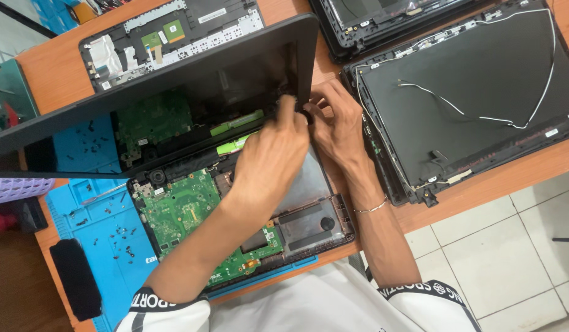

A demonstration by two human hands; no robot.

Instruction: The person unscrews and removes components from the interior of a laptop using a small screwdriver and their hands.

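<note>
Laptop (192, 184) hinge corner pinched, apparently, by left hand (275, 150) and right hand (337, 126)

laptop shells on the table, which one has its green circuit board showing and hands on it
The opened black laptop base on the blue mat, lid half raised; both hands work at its right hinge. The other shells show only black panels and wires.

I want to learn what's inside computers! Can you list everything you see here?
Open laptop base: one, black, green circuit board inside, centre.
Screen lid: one, black, tilted over the base.
Other laptop parts: three, black, top and right.
Mat: one, blue, under the base, left.
Small screws: many, dark, on the mat.
Table: one, orange-brown.
Left hand, right hand: at the lid's hinge corner.
</note>
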